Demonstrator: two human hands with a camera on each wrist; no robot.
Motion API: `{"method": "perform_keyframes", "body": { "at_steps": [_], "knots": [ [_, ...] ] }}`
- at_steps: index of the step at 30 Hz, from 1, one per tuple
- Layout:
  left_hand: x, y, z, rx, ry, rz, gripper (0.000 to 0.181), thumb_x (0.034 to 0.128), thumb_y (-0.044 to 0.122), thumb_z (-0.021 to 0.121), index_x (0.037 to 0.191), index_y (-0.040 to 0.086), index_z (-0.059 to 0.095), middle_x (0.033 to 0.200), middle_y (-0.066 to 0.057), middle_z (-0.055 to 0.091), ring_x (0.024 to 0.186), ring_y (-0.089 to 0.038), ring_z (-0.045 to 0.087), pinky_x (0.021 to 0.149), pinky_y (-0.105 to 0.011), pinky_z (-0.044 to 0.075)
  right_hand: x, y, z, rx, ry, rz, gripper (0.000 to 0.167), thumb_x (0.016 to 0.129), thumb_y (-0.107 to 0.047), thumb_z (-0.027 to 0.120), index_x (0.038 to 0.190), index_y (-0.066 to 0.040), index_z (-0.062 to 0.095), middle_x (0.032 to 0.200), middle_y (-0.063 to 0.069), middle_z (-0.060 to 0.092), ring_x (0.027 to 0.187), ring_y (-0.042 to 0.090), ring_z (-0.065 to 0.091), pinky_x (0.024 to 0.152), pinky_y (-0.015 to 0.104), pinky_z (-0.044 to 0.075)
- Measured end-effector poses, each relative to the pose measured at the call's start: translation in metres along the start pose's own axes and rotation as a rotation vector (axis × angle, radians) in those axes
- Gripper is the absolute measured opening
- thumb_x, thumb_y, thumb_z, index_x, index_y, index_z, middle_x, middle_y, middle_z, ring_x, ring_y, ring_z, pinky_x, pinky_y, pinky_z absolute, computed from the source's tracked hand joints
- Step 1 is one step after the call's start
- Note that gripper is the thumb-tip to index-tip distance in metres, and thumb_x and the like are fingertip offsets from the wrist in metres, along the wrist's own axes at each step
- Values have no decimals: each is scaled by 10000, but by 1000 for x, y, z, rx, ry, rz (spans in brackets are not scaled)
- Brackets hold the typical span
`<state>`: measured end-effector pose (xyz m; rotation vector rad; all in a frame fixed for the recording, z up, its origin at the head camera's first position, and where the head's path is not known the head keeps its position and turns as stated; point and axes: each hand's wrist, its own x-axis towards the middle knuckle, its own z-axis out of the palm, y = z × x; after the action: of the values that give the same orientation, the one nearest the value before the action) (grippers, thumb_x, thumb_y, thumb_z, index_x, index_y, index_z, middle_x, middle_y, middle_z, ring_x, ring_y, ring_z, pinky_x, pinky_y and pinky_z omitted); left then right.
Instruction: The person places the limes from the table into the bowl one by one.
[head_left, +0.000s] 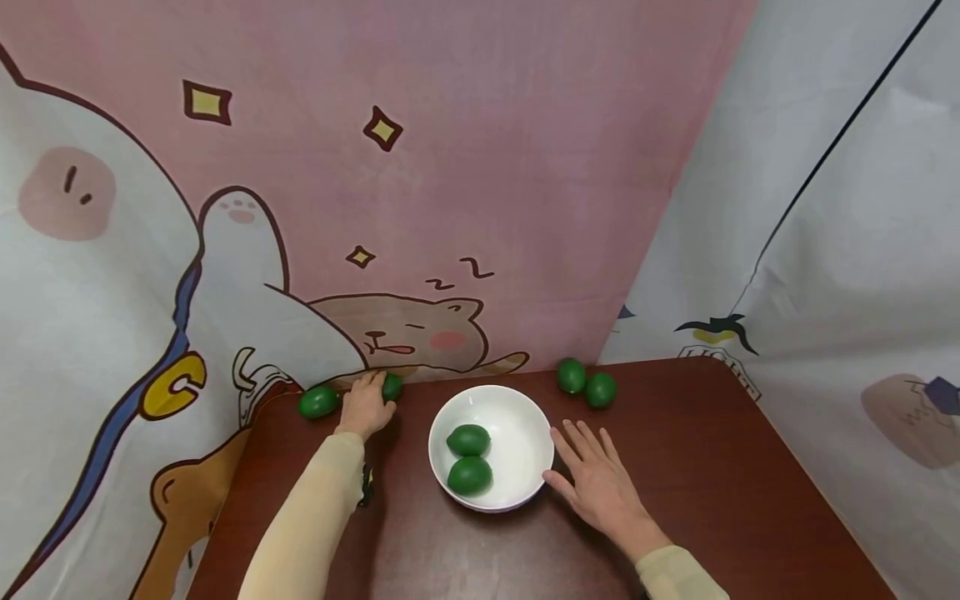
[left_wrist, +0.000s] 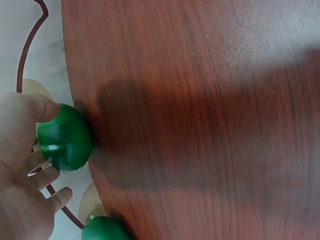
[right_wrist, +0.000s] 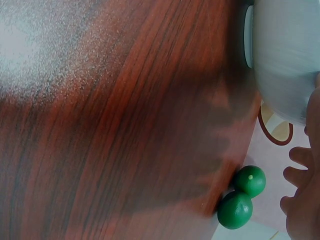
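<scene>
At the table's back edge my left hand (head_left: 365, 407) is on a green lime (head_left: 392, 387). The left wrist view shows the thumb and fingers curled round this lime (left_wrist: 65, 139). Left of the hand lies another lime (head_left: 318, 402). A white bowl (head_left: 528, 454) stands in the middle, with one lime (head_left: 468, 440) behind another lime (head_left: 470, 476) inside it. My right hand (head_left: 600, 487) is spread at the bowl's right side, its thumb by the rim; whether it touches cannot be told.
Two more limes, a left one (head_left: 572, 376) and a right one (head_left: 601, 390), lie together at the back, right of the bowl. The brown wooden table (head_left: 720, 483) ends at a printed cloth backdrop (head_left: 525, 167).
</scene>
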<state>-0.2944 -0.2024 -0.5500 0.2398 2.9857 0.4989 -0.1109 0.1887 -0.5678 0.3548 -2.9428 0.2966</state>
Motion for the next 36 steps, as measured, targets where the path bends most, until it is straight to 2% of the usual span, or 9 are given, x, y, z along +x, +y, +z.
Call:
{"method": "perform_keyframes", "body": {
  "at_steps": [14, 18, 28, 36],
  "knots": [
    [5, 1, 3, 20, 4, 1, 655, 965, 174, 676, 1532, -39, 425, 1539, -299, 411, 1403, -508, 377, 1080, -683, 367, 0, 1, -3, 8, 0, 6, 718, 987, -551, 615, 1560, -141, 479, 1593, 164, 445, 1500, 379, 367, 1231, 603, 183],
    [5, 1, 3, 20, 9, 8, 649, 958, 147, 692, 1522, -46, 435, 1521, -305, 421, 1383, -506, 400, 1072, -647, 404, 1, -1, -3, 24, 6, 2, 712, 982, -545, 625, 1550, -136, 493, 1588, 168, 451, 1493, 391, 374, 1226, 604, 192],
    [0, -3, 9, 17, 66, 36, 589, 948, 130, 719, 1467, -44, 503, 1437, -303, 499, 1284, -483, 501, 993, -617, 484, 1, -2, -3, 26, 43, -14, 711, 972, -536, 640, 1537, -124, 509, 1577, 168, 466, 1481, 391, 393, 1208, 615, 222],
    [-3, 1, 14, 26, 111, 71, 529, 907, 102, 771, 1378, -44, 582, 1367, -291, 554, 1222, -472, 550, 975, -595, 506, 0, -2, -4, 7, 37, -20, 720, 974, -544, 635, 1540, -118, 503, 1574, 178, 465, 1484, 398, 386, 1222, 607, 207]
  ]
}}
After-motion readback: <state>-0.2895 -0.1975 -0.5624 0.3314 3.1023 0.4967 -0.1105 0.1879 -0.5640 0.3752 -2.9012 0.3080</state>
